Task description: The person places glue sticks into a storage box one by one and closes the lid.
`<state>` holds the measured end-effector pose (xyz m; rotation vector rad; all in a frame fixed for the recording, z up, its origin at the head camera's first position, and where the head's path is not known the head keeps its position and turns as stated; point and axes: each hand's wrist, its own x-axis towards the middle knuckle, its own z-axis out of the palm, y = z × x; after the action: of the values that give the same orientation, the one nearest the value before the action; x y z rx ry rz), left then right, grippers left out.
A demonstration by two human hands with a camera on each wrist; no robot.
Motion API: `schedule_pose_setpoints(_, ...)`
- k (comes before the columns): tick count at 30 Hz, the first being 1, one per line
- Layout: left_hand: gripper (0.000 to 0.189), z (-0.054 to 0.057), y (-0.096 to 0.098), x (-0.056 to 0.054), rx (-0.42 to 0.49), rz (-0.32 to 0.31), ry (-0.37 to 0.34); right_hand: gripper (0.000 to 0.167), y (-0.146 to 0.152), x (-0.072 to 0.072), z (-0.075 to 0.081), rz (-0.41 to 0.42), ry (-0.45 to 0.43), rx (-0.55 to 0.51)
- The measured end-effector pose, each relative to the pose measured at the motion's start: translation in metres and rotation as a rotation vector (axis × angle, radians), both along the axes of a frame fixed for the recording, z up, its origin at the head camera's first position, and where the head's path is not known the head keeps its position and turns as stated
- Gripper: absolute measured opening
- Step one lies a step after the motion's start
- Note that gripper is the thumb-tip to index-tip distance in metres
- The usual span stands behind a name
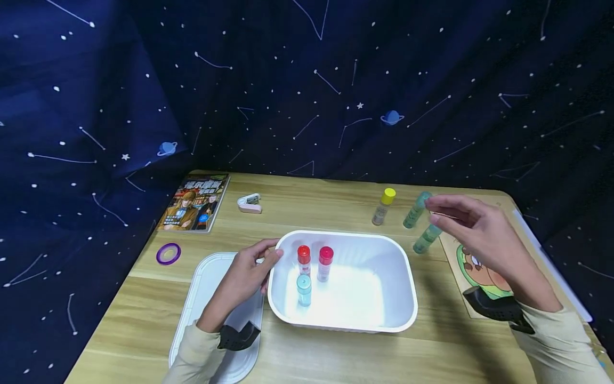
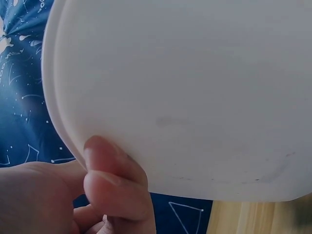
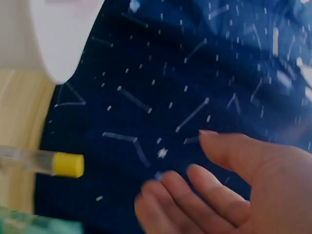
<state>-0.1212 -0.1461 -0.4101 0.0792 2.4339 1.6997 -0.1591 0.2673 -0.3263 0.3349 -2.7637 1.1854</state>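
Note:
My left hand (image 1: 249, 272) grips the left rim of a white plastic bin (image 1: 350, 304), fingers and thumb on either side of its wall; the left wrist view shows fingers against the bin's outside (image 2: 185, 87). Inside the bin, at its left, stand a red-capped bottle (image 1: 304, 258), a crimson-capped bottle (image 1: 325, 264) and a light-blue-capped bottle (image 1: 304, 292). My right hand (image 1: 484, 240) is raised beside two green bottles, one farther back (image 1: 414, 213) and one nearer (image 1: 425, 241). In the right wrist view, its thumb and fingers are apart with nothing between them.
A yellow-capped bottle (image 1: 384, 207) stands behind the bin. At the right lies a tan board with a cartoon picture (image 1: 484, 266). To the left are a white lid (image 1: 189, 320), a purple ring (image 1: 159, 255), a magazine (image 1: 192, 205) and a small stapler (image 1: 250, 208).

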Motion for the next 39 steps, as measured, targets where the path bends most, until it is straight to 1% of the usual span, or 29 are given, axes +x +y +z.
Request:
schedule_pose_setpoints(1,0.039,0.0,0.0,0.0,-0.005,0.004,0.001,0.034,0.007,0.0,-0.003,-0.039,0.006,-0.002)
schedule_pose_setpoints(5,0.04,0.001,-0.001,0.0,-0.008,0.007,0.006,0.041,0.028,-0.003,-0.02,-0.135,0.018,-0.035)
schedule_pose_setpoints(8,0.04,0.0,0.0,0.0,-0.001,0.002,0.008,0.049,0.04,-0.008,-0.036,-0.192,0.002,-0.06)
schedule_pose_setpoints(10,0.04,0.0,0.0,0.0,0.002,-0.003,0.008,0.054,0.046,-0.011,-0.047,-0.217,-0.009,-0.038)
schedule_pose_setpoints(15,0.04,-0.001,0.0,0.0,0.005,0.001,0.006,0.06,0.052,-0.017,-0.073,-0.193,-0.055,-0.002)
schedule_pose_setpoints(17,0.039,-0.001,0.0,0.0,0.01,0.0,0.009,0.061,0.052,-0.018,-0.081,-0.176,-0.079,-0.021)
schedule_pose_setpoints(20,0.039,0.0,0.0,0.0,0.013,-0.001,0.015,0.063,0.052,-0.019,-0.091,-0.175,-0.109,-0.043)
schedule_pose_setpoints(23,0.039,0.0,0.0,0.0,0.018,-0.002,0.017,0.064,0.051,-0.021,-0.096,-0.18,-0.141,-0.059)
schedule_pose_setpoints(28,0.04,0.0,0.001,0.001,0.017,-0.003,0.01,0.067,0.05,-0.023,-0.099,-0.189,-0.185,-0.05)
schedule_pose_setpoints(34,0.04,0.002,0.001,0.001,0.011,0.002,0.001,0.06,0.049,-0.024,-0.096,-0.188,-0.146,-0.037)
schedule_pose_setpoints(37,0.039,0.002,0.001,0.002,0.01,0.006,-0.005,0.058,0.048,-0.023,-0.089,-0.196,-0.122,-0.018)
schedule_pose_setpoints(39,0.039,0.002,0.001,0.002,0.007,0.011,-0.01,0.057,0.047,-0.022,-0.081,-0.198,-0.096,-0.009)
